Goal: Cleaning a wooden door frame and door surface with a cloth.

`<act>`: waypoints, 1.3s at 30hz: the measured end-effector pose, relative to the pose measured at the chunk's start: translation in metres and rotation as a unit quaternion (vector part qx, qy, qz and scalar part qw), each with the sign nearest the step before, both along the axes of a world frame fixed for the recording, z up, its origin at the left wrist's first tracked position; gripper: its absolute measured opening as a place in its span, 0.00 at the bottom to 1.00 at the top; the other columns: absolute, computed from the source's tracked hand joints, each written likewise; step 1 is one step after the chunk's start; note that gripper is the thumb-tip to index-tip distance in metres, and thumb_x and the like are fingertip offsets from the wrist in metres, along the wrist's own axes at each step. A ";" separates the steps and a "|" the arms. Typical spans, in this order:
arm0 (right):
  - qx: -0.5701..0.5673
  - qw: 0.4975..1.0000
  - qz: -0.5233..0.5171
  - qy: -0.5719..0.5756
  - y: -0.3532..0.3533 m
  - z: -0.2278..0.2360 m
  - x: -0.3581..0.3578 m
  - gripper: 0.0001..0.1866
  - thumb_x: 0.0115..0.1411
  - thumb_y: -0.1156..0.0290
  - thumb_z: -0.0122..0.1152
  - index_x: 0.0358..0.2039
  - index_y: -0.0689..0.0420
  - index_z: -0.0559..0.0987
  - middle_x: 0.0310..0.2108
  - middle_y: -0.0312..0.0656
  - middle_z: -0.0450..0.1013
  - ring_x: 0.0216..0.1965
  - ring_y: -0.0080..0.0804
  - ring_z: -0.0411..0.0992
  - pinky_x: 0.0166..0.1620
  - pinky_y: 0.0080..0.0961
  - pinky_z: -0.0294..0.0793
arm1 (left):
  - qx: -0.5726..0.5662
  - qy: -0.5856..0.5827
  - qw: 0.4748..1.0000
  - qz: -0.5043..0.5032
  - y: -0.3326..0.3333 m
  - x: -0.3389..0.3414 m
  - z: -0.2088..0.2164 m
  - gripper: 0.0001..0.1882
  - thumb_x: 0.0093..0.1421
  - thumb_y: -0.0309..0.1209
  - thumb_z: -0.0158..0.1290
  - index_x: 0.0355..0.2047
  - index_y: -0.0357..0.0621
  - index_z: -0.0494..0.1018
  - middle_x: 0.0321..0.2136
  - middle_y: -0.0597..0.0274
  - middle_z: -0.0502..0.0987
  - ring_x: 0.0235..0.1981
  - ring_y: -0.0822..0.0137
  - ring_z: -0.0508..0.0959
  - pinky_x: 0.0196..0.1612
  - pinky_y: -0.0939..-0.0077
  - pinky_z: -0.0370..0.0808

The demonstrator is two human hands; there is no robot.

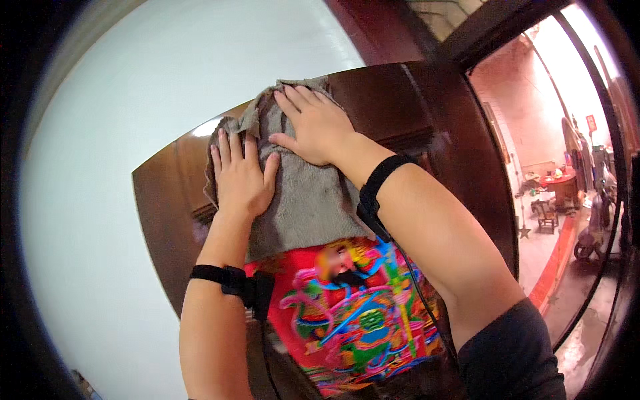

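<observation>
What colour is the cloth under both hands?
Grey: the worn grey cloth on the dark wooden door, clearest in the head view.

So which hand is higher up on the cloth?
The right hand: it presses flat near the top edge of the grey cloth, while the left hand lies lower, toward the cloth's left side.

Bright red poster (350,313) with multicoloured figure pasted on the dark wooden door (413,107), small red sign (591,123) on the far courtyard wall
</observation>
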State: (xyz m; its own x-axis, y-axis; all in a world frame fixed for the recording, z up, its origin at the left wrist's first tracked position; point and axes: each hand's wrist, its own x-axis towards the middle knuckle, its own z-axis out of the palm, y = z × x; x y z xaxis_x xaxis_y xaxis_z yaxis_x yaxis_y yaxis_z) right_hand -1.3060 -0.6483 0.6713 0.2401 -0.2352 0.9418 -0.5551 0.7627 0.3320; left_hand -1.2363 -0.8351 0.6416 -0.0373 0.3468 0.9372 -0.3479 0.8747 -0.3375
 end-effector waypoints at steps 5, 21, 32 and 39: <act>-0.015 1.000 -0.004 -0.014 0.048 0.005 -0.013 0.47 0.69 0.34 0.44 0.74 0.58 0.54 0.75 0.49 0.51 0.76 0.45 0.47 0.76 0.39 0.47 | -0.028 0.010 0.999 -0.027 0.042 -0.018 0.013 0.36 0.71 0.53 0.44 0.65 0.32 0.63 0.69 0.33 0.59 0.74 0.38 0.49 0.75 0.41 0.42; -0.099 0.994 -0.014 -0.039 0.009 -0.060 -0.017 0.46 0.69 0.40 0.48 0.73 0.63 0.54 0.74 0.55 0.51 0.75 0.51 0.47 0.74 0.43 0.49 | -0.133 0.000 0.969 -0.208 0.009 -0.042 -0.021 0.36 0.65 0.49 0.52 0.63 0.30 0.64 0.68 0.29 0.58 0.72 0.32 0.49 0.73 0.34 0.40; -0.040 0.983 -0.052 -0.170 0.046 -0.229 -0.012 0.40 0.69 0.52 0.52 0.68 0.72 0.58 0.73 0.63 0.50 0.75 0.58 0.44 0.74 0.47 0.50 | -0.178 -0.197 0.914 -0.307 0.044 -0.048 -0.150 0.44 0.54 0.44 0.61 0.65 0.28 0.62 0.73 0.35 0.48 0.75 0.33 0.43 0.75 0.37 0.37; -0.081 0.990 -0.073 -0.091 0.035 -0.155 -0.013 0.38 0.70 0.52 0.50 0.71 0.65 0.57 0.73 0.61 0.51 0.75 0.56 0.47 0.74 0.47 0.48 | -0.113 -0.102 0.941 -0.301 0.047 -0.043 -0.096 0.38 0.58 0.46 0.58 0.61 0.29 0.66 0.73 0.35 0.47 0.74 0.32 0.44 0.74 0.38 0.41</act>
State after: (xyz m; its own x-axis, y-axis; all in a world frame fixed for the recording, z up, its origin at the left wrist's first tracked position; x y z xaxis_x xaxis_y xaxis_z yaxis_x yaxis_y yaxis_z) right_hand -1.3185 -0.6131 0.5160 0.0365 -0.0963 0.9947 -0.4738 0.8747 0.1021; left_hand -1.2796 -0.7885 0.5460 0.0589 0.5526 0.8314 0.2795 0.7904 -0.5451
